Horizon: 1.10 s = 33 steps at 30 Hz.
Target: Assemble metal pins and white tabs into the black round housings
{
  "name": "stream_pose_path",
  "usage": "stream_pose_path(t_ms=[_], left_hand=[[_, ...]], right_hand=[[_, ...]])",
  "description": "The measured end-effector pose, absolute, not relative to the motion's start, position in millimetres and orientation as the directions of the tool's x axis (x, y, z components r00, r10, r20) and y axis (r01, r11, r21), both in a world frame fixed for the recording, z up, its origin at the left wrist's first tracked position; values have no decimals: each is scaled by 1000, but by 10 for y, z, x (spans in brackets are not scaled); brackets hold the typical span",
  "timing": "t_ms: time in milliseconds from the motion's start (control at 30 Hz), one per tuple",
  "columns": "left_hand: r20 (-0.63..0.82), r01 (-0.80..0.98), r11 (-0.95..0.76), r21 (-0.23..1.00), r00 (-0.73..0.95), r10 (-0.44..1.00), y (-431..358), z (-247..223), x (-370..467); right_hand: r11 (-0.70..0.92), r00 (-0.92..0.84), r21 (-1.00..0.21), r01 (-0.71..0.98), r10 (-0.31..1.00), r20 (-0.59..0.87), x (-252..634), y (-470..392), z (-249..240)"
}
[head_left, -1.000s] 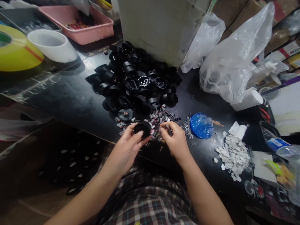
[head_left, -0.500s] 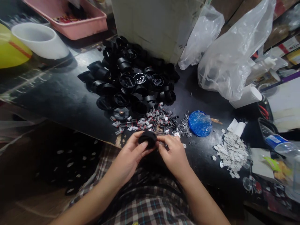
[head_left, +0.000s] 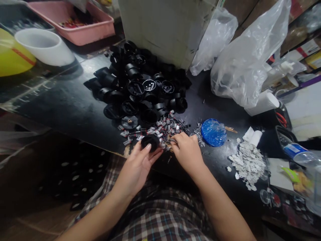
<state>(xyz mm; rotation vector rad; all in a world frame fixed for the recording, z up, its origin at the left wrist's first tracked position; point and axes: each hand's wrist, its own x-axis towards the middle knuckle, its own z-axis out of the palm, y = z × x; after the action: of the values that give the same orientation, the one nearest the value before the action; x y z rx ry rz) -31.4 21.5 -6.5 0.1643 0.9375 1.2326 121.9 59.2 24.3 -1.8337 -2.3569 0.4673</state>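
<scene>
My left hand (head_left: 140,160) is closed round a round black plastic housing (head_left: 149,142), thumb on its face, above the table's front edge. To its right, my right hand (head_left: 187,149) is bent down at small loose parts, its fingertips pinched together; what they hold, if anything, I cannot make out. Just beyond both hands lies a spread of small grey-and-white cylinders with red ends (head_left: 165,127). Thin metal pins (head_left: 198,134) lie beside the right hand. Farther back is a big heap of similar black housings (head_left: 135,87).
A blue lid (head_left: 214,132) with clear film or gel on it lies right of the pins. Farther right is a pile of flat white plates (head_left: 248,164). Plastic bags (head_left: 238,67) and a grey box (head_left: 168,30) stand behind; a pink tray (head_left: 87,33) is back left.
My right hand has come away from the black housing and moved up to the small parts. My left hand has shifted slightly left with the housing.
</scene>
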Motion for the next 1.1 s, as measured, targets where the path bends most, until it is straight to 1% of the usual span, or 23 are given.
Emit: stream_pose_path(t_ms=[67, 133, 167, 233, 300, 400, 433, 500, 600, 700, 833, 867, 933, 1000, 1033, 1100], left_hand=[[-530, -742, 373, 557, 28, 848, 213, -55, -318], [-538, -747, 391, 537, 54, 841, 205, -33, -314], [-545, -747, 405, 528, 68, 836, 199, -19, -309], [-564, -747, 433, 504, 95, 820, 184, 8, -290], [-584, -759, 453, 468, 119, 803, 169, 24, -267], [-589, -774, 470, 424, 158, 792, 152, 27, -239], [-584, -771, 470, 429, 160, 796, 146, 26, -232], [-556, -752, 453, 479, 139, 819, 127, 27, -223], [-521, -696, 412, 589, 63, 851, 75, 21, -218], [-535, -610, 439, 659, 30, 844, 32, -34, -241], [-551, -455, 563, 690, 175, 816, 97, -134, -287], [-563, -422, 588, 690, 197, 803, 138, -147, -289], [-568, -399, 592, 701, 191, 801, 236, -161, -268], [-533, -423, 537, 729, 141, 834, 331, -168, -217], [-515, -431, 515, 741, 128, 848, 368, -172, -185], [-490, -419, 493, 762, 124, 863, 409, -184, -124]], right_hand=[[95, -174, -544, 834, 980, -95, 1274, 546, 266], [-66, -80, -769, 636, 985, -150, 1315, 482, 300], [-127, -53, -840, 528, 982, -182, 1327, 448, 319], [-177, -49, -905, 388, 976, -211, 1330, 388, 353], [-146, -66, -917, 371, 981, -182, 1317, 347, 377], [-17, -75, -884, 467, 996, -58, 1297, 317, 395], [22, -76, -863, 505, 997, -19, 1293, 312, 400], [59, -83, -828, 558, 996, 15, 1289, 299, 412], [44, -81, -823, 567, 997, -2, 1292, 261, 439], [28, -90, -791, 611, 995, -34, 1315, 209, 469], [74, -138, -662, 746, 989, -45, 1488, 152, 526], [80, -121, -635, 768, 992, -22, 1579, 154, 543], [40, -3, -575, 817, 998, 66, 1818, 200, 565], [-67, 175, -488, 870, 968, 178, 2090, 298, 559], [-113, 228, -434, 894, 948, 223, 2216, 358, 542], [-158, 252, -337, 928, 934, 255, 2414, 470, 490]])
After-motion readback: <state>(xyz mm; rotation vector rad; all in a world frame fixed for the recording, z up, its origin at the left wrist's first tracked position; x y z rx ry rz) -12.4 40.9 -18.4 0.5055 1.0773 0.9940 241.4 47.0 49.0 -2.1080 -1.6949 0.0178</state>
